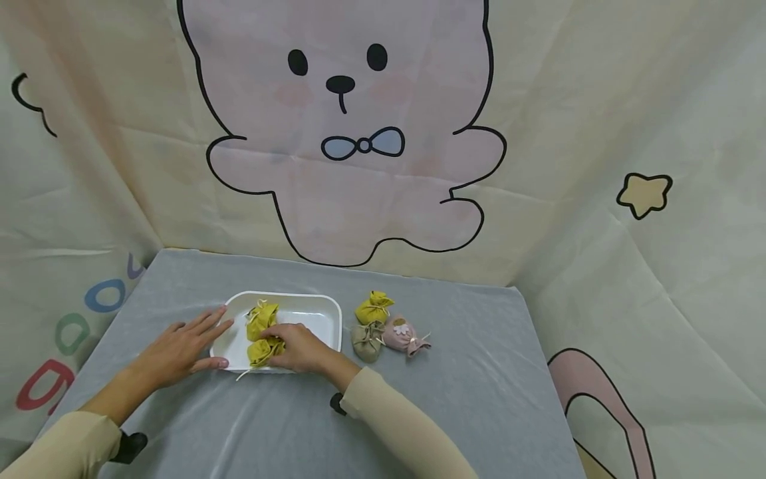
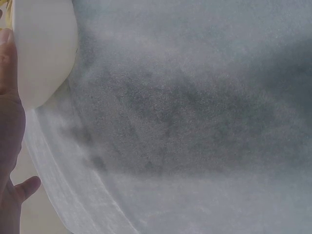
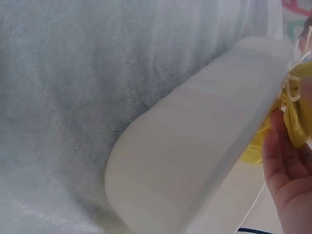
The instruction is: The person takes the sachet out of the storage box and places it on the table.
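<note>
A white tray (image 1: 314, 318) lies on the table with two yellow drawstring pouches in its left half. My right hand (image 1: 304, 347) reaches over the tray's near side and grips the nearer yellow pouch (image 1: 259, 352). In the right wrist view its fingers (image 3: 287, 161) curl against the yellow cloth, with a pale cord hanging loose. Just beyond it lies the other yellow pouch (image 1: 258, 322), partly behind my fingers. At the tray's left edge, my left hand (image 1: 179, 351) has its fingers stretched out and touches the rim. The left wrist view shows only part of that hand beside the tray wall (image 2: 46, 48).
Right of the tray sit a third yellow pouch (image 1: 372, 309), a grey-green pouch (image 1: 366, 341) and a pink pouch (image 1: 402, 334), close together. Grey cloth (image 1: 479, 399) covers the table. Behind it hangs a printed curtain (image 1: 359, 213) with a bear.
</note>
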`<state>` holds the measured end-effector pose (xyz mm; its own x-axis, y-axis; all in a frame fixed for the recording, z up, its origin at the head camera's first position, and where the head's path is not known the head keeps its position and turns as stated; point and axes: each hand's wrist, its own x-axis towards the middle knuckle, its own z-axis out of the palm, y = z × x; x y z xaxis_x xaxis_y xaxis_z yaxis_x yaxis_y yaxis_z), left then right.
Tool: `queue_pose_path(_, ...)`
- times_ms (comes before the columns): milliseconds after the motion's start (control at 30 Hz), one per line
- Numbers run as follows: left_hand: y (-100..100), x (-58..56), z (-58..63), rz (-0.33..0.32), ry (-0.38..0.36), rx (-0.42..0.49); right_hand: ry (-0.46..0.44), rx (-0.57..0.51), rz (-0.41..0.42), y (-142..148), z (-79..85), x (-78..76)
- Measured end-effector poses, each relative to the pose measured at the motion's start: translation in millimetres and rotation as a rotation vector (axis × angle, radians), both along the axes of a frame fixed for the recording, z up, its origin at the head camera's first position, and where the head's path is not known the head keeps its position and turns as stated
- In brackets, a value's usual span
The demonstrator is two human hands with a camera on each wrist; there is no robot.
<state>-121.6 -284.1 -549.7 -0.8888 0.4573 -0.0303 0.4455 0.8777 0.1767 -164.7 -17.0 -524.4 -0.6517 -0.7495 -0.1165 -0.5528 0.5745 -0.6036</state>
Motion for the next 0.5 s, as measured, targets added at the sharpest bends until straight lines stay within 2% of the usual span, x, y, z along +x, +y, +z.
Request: queue_pose_path(500, -1.4, -1.5, -3.3, -0.013, 0.007, -0.005, 0.055, -0.066, -0.058, -0.5, -1.7, 5.1)
